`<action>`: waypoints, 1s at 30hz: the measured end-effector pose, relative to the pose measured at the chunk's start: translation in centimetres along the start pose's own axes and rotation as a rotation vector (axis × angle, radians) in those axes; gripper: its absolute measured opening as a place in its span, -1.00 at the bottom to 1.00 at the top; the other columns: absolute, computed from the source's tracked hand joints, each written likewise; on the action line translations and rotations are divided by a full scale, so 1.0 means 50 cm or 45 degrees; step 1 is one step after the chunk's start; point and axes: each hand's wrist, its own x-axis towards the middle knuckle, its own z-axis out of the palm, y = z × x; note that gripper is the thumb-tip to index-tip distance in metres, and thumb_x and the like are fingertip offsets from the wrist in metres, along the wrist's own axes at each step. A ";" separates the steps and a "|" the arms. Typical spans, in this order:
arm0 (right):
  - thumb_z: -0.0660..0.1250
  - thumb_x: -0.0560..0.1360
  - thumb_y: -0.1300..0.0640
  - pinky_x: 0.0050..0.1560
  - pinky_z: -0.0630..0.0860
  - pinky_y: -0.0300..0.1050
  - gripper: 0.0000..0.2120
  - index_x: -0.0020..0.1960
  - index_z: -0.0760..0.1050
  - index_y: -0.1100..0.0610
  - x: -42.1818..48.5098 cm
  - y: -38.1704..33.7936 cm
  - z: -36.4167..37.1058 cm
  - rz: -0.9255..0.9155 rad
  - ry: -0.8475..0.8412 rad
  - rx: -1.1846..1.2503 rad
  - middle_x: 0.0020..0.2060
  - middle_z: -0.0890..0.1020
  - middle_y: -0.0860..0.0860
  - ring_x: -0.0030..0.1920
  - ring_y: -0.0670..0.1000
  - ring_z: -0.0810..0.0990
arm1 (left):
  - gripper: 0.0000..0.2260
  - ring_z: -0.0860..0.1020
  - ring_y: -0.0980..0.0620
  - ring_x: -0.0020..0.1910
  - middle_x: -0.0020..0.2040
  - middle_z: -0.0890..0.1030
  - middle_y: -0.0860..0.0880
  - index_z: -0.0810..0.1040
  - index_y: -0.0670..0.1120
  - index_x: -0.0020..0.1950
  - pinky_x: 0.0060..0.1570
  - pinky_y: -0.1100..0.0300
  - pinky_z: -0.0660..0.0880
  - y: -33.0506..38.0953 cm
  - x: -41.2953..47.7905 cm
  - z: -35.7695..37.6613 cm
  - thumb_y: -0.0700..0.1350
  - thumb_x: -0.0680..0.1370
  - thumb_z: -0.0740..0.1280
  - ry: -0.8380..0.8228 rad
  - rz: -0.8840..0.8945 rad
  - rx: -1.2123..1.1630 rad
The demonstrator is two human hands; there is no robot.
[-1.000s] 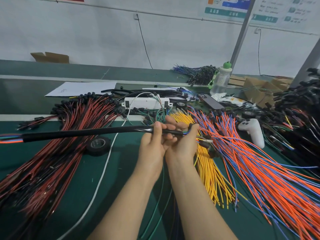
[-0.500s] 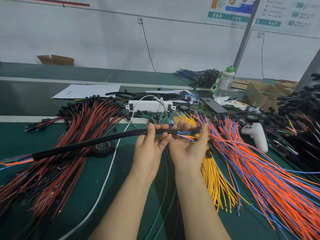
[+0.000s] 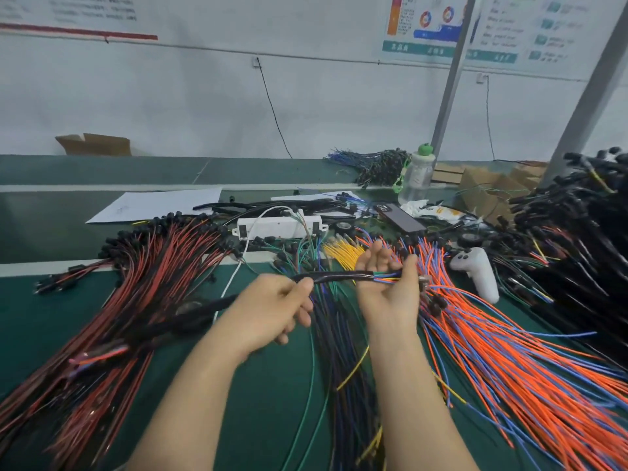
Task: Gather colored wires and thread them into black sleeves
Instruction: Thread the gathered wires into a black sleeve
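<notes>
Green bench (image 3: pixel 268 396), heaped with loose wire — black sleeve (image 3: pixel 339 277) lies left-to-right between the hands; left hand (image 3: pixel 268 311), fingers (image 3: pixel 304 286) curled round its middle; right hand (image 3: pixel 387 297) pinches coloured wires (image 3: pixel 385 277) emerging at its right end — likely the hand to pull

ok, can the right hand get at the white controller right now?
Likely yes for reach: the white controller lies uncovered just right of the right hand. But that hand holds the colored wires leaving the black sleeve, so it must let go first.
</notes>
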 end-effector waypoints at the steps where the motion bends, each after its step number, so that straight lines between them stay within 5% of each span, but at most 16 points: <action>1: 0.15 0.62 -0.04 -0.12 0.50 -0.11 -0.59 -0.35 0.25 0.11 -0.002 -0.025 0.011 0.027 -0.012 0.118 -0.53 0.52 0.03 -0.40 0.01 0.64 | -0.74 0.43 0.26 -0.49 -0.39 0.58 0.11 0.56 -0.03 -0.20 -0.40 0.28 0.44 0.024 -0.002 -0.015 0.05 0.59 0.22 0.127 0.180 0.274; 3: 0.14 0.63 -0.03 -0.14 0.49 -0.11 -0.59 -0.34 0.24 0.11 -0.006 -0.061 0.043 0.018 -0.050 0.130 -0.54 0.50 0.04 -0.42 0.02 0.62 | -0.81 0.53 0.24 -0.10 -0.11 0.61 0.13 0.58 0.05 -0.04 -0.04 0.19 0.46 0.089 0.008 -0.021 0.11 0.54 0.24 0.291 0.580 0.648; 5: 0.14 0.63 -0.02 -0.20 0.49 -0.09 -0.59 -0.34 0.25 0.12 -0.021 -0.087 0.082 -0.007 -0.124 0.060 -0.55 0.49 0.05 -0.46 0.03 0.60 | -0.68 0.51 0.05 0.12 0.14 0.57 -0.01 0.50 -0.02 0.24 0.11 0.17 0.40 0.160 0.040 0.014 0.09 0.56 0.22 0.033 0.668 0.861; 7: 0.15 0.62 -0.05 -0.19 0.51 -0.10 -0.59 -0.33 0.28 0.14 -0.035 -0.137 0.128 -0.064 -0.199 0.010 -0.51 0.50 0.06 -0.44 0.03 0.60 | -0.71 0.60 0.12 -0.21 -0.04 0.61 -0.10 0.47 -0.21 0.20 -0.24 0.26 0.48 0.226 0.067 0.068 -0.03 0.63 0.16 -0.361 0.574 0.696; 9: 0.16 0.59 -0.14 -0.08 0.51 -0.08 -0.60 -0.22 0.36 0.17 -0.054 -0.203 0.179 -0.173 -0.329 -0.117 -0.33 0.55 0.10 -0.25 0.05 0.60 | -0.73 0.40 0.24 -0.56 -0.31 0.49 -0.06 0.49 -0.30 0.06 -0.53 0.37 0.34 0.299 0.087 0.111 -0.11 0.65 0.12 -0.423 0.583 0.445; 13: 0.16 0.60 -0.11 0.10 0.51 -0.05 -0.71 0.04 0.41 0.13 -0.094 -0.281 0.235 -0.447 -0.430 -0.866 -0.06 0.62 0.09 -0.01 0.05 0.60 | -0.75 0.31 0.15 -0.55 -0.36 0.42 -0.04 0.48 -0.12 -0.18 -0.48 0.29 0.25 0.480 0.140 0.183 -0.12 0.64 0.12 -0.020 0.706 -0.038; 16: 0.18 0.63 0.10 -0.10 0.57 -0.15 -0.78 0.19 0.44 0.20 -0.120 -0.347 0.254 -0.807 -0.440 -1.414 -0.15 0.62 0.03 -0.21 -0.07 0.60 | -0.74 0.47 -0.02 -0.40 -0.03 0.57 -0.33 0.48 -0.26 0.11 -0.42 0.24 0.24 0.612 0.167 0.287 -0.20 0.63 0.04 0.026 0.685 -0.607; 18: 0.15 0.63 0.17 -0.19 0.50 -0.27 -0.83 0.19 0.43 0.11 -0.132 -0.419 0.259 -1.279 -0.220 -1.828 -0.25 0.58 -0.07 -0.30 -0.13 0.56 | -0.69 0.55 -0.15 -0.21 0.12 0.54 -0.35 0.37 -0.33 0.28 -0.32 0.15 0.40 0.660 0.162 0.380 -0.19 0.64 0.03 -0.025 0.669 -0.851; 22: 0.13 0.53 0.27 0.00 0.43 0.00 -0.67 0.22 0.46 0.01 -0.108 -0.590 0.226 -1.853 0.474 -2.304 -0.10 0.63 0.06 -0.02 0.16 0.56 | -0.83 0.52 0.03 -0.32 -0.31 0.52 -0.04 0.39 -0.17 -0.08 -0.22 0.14 0.41 0.683 0.164 0.567 -0.20 0.65 0.06 -0.293 0.540 -1.204; 26: 0.14 0.54 0.26 0.22 0.26 0.05 -0.62 0.26 0.47 -0.05 -0.007 -0.712 0.132 -1.649 1.163 -2.432 0.14 0.57 0.12 0.21 0.19 0.46 | -0.79 0.58 -0.12 0.03 0.05 0.61 -0.17 0.52 -0.24 0.13 0.04 0.05 0.53 0.620 0.219 0.719 -0.18 0.61 0.16 -0.588 0.420 -0.471; 28: 0.15 0.51 0.29 0.37 0.19 0.06 -0.62 0.22 0.52 -0.01 0.045 -0.725 0.064 -1.411 1.215 -2.420 0.21 0.47 0.10 0.26 0.17 0.41 | -0.76 0.60 -0.15 0.06 0.09 0.61 -0.23 0.54 -0.27 0.12 0.11 -0.03 0.54 0.559 0.239 0.755 -0.15 0.60 0.20 -0.710 0.360 -0.151; 30: 0.17 0.47 0.34 0.41 0.14 0.08 -0.64 0.15 0.58 0.07 0.076 -0.723 0.009 -1.464 1.182 -2.344 0.22 0.41 0.12 0.25 0.16 0.39 | -0.79 0.62 -0.12 -0.06 0.01 0.63 -0.20 0.55 -0.21 -0.09 0.03 0.01 0.58 0.508 0.256 0.768 -0.14 0.61 0.18 -0.774 0.314 -0.084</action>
